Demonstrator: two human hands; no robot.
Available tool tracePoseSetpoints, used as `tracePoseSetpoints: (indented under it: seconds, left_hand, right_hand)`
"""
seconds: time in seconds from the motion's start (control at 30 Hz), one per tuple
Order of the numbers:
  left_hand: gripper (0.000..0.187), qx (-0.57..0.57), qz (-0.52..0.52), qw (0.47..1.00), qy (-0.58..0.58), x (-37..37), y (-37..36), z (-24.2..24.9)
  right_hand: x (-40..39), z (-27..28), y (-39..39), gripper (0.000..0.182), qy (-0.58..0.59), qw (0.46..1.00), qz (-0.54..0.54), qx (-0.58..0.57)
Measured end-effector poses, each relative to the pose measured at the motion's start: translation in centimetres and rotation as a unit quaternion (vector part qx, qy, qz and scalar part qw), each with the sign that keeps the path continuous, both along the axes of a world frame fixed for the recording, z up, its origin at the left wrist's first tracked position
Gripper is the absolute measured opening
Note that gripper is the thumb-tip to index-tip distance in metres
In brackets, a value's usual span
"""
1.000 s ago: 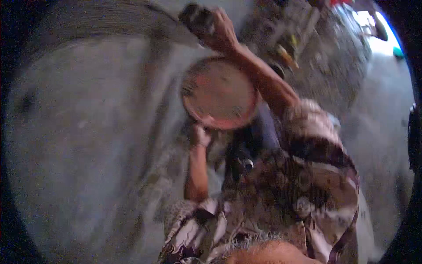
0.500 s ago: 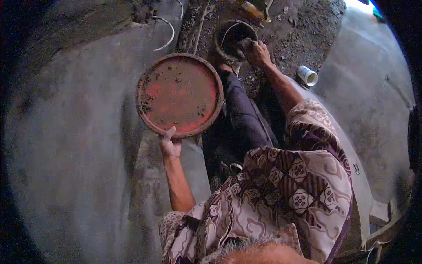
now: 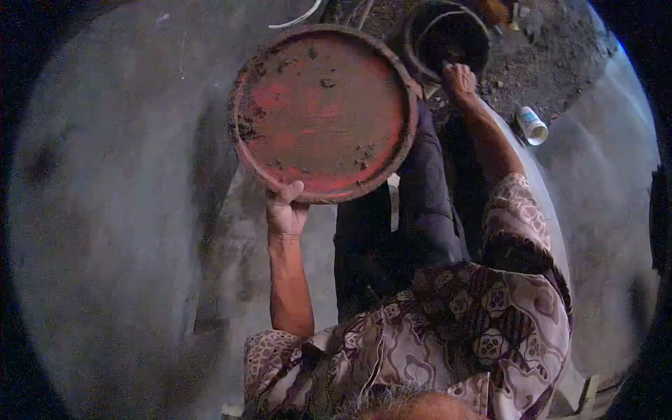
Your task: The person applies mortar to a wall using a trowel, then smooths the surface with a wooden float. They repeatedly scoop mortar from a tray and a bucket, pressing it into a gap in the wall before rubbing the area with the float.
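My left hand [image 3: 285, 211] grips the near edge of a round, red, raised-rim tray [image 3: 329, 115], its thumb over the rim. Brown dirt covers much of the tray's face, with small dark clumps stuck to it. At the near rim of a dark bucket [image 3: 413, 52] is my right hand [image 3: 460, 80], with its fingers curled closed. Whatever those fingers hold is hidden in the dark. The bucket stands just beyond the tray, to its right, and its inside is too dark to make out.
A white cup [image 3: 533, 127] lies on its side right of my right forearm. Loose dark soil [image 3: 542, 66] with small stones spreads around the bucket. A pale hose or cable [image 3: 299, 17] curves above the tray. Grey concrete floor [image 3: 119, 210] extends on the left.
The tray appears larger and nearer the camera, tipped up in my left hand. My right hand has shifted from the bucket's right side to its near rim. The whole view has shifted.
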State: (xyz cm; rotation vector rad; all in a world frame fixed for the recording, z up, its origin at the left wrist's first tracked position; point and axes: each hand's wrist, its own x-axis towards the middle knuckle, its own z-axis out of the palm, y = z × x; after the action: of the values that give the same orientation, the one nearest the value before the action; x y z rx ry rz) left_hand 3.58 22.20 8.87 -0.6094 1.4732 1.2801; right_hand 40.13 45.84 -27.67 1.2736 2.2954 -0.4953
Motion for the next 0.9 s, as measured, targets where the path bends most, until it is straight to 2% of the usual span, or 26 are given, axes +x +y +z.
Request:
tracePoseSetpoints:
  seconds: [0.07, 0.1, 0.13, 0.2, 0.23, 0.3, 0.33, 0.37, 0.4, 0.43, 0.47, 0.53, 0.6, 0.63, 0.67, 0.7, 0.73, 0.77, 0.83, 0.87, 0.9]
  left_hand:
    - [0.078, 0.011, -0.005, 1.0, 0.007, 0.2, 0.7, 0.6]
    - [0.078, 0.033, -0.011, 0.999, 0.006, 0.0, 0.8, 0.9]
    - [0.078, 0.031, -0.01, 0.999, 0.011, -0.3, 0.8, 1.0]
    - [0.078, 0.032, -0.017, 0.999, 0.0, -0.5, 0.8, 1.1]
    - [0.078, 0.035, -0.016, 0.999, 0.004, -0.6, -0.2, 0.8]
    - [0.078, -0.023, 0.009, 1.0, -0.018, -1.0, -2.5, 0.1]
    - [0.078, -0.018, 0.01, 1.0, -0.015, -1.0, -2.8, -0.2]
    - [0.077, -0.011, -0.008, 1.0, 0.004, -1.0, -2.4, -0.4]
    - [0.077, -0.005, -0.028, 0.999, 0.02, -0.9, -1.9, -0.3]
    - [0.077, 0.002, -0.028, 0.999, 0.019, -0.9, -1.3, 0.2]
    - [0.075, 0.023, -0.027, 0.999, 0.009, -0.9, -0.3, 0.7]
    - [0.073, 0.082, -0.03, 0.996, 0.012, -1.1, 1.1, 0.3]
    - [0.071, 0.056, -0.009, 0.998, 0.006, -0.7, -0.6, -1.1]
    - [0.071, 0.087, -0.012, 0.996, 0.019, -0.8, -0.5, -1.2]
    - [0.07, 0.082, -0.012, 0.997, 0.006, -0.6, -0.4, -1.3]
    - [0.069, 0.073, -0.012, 0.997, -0.008, -0.4, -0.4, -1.5]
    - [0.069, 0.099, -0.016, 0.995, 0.007, -0.2, -0.7, -2.0]
    - [0.067, 0.114, -0.014, 0.993, 0.026, 0.0, -1.1, -2.4]
    - [0.065, 0.151, -0.025, 0.987, 0.05, 0.3, 0.0, -2.1]
    - [0.063, 0.198, -0.019, 0.979, 0.043, 0.4, 0.8, -1.9]
    - [0.061, 0.244, -0.014, 0.969, 0.033, 0.5, 1.5, -2.1]
  right_hand:
    - [-1.1, 2.1, 0.1, 0.015, -0.042, 0.999, 0.014, -0.008]
    - [0.0, 1.1, -0.3, 0.012, 0.06, 0.998, 0.011, 0.035]
    - [0.5, -0.4, -1.0, 0.012, 0.065, 0.997, 0.012, 0.033]
    - [-0.7, 1.4, -0.2, 0.012, 0.02, 0.994, 0.019, 0.108]
    - [-1.4, 1.5, 1.2, 0.017, -0.08, 0.997, 0.006, -0.01]
    - [-1.2, 0.4, 1.9, 0.021, -0.095, 0.995, 0.014, -0.029]
    - [-0.7, -0.4, 2.2, 0.024, -0.116, 0.992, 0.021, -0.052]
    - [-0.1, -1.2, 2.6, 0.036, -0.117, 0.988, -0.012, -0.102]
    - [1.9, -2.9, 2.2, 0.036, -0.116, 0.989, -0.014, -0.095]
    - [4.7, -4.8, 1.2, 0.038, 0.049, 0.997, 0.046, 0.05]
    - [7.6, -6.9, 0.6, 0.04, 0.212, 0.951, 0.109, 0.196]
    - [12.3, -8.6, 0.6, 0.042, 0.05, 0.919, 0.24, 0.31]
    - [12.4, -3.3, -1.0, 0.042, 0.146, 0.971, 0.058, 0.181]
    - [11.5, -0.1, 1.1, 0.043, 0.024, 0.994, -0.077, -0.073]
    - [13.4, 1.0, 0.5, 0.037, 0.242, 0.931, 0.153, 0.226]
    - [13.9, 0.7, 0.9, 0.036, 0.135, 0.985, 0.026, 0.1]
    - [10.4, 5.1, 2.0, 0.034, 0.028, 0.993, -0.105, -0.037]
    - [8.0, 9.3, 2.8, 0.033, 0.061, 0.977, -0.201, -0.034]
    - [1.4, 19.8, 4.7, 0.036, 0.154, 0.91, -0.386, -0.006]
    - [-1.1, 22.4, 5.6, 0.036, 0.173, 0.905, -0.389, 0.009]
    - [-3.2, 24.4, 6.3, 0.033, 0.288, 0.896, -0.328, 0.077]
